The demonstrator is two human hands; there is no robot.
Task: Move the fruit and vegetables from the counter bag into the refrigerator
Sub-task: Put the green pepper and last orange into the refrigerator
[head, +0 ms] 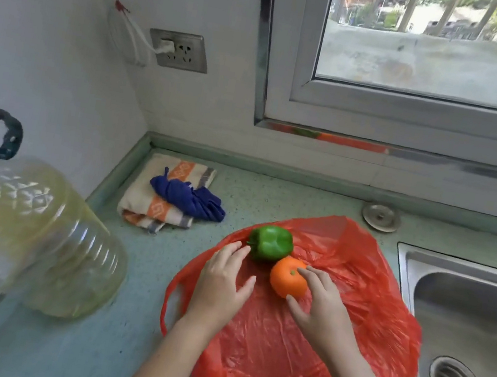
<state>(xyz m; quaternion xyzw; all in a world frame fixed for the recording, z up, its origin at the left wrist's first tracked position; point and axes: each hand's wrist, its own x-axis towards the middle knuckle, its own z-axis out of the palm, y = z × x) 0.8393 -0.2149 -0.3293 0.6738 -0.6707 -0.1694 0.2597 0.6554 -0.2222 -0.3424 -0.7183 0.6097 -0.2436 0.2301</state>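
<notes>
The round orange fruit [286, 280] lies on top of the crumpled red plastic bag [294, 360], caught between the right hand [321, 312]'s curled fingers above and its thumb below, which looks like a grip just closing. Touching it on the far side is the glossy green bell pepper [271, 243], just beyond the left hand [221, 282]'s fingertips. Those fingers are straight and relaxed, flat on the bag and holding nothing. The step in hand seems to be the first pick-up: both items are out in the open and not yet lifted. Next, the left fingers need to wrap the pepper, then both pieces must be carried off to a refrigerator that is not in view. The bag rests on a speckled pale-green counter [81, 351], with a stainless steel sink [467, 307] beyond the right knuckles.
</notes>
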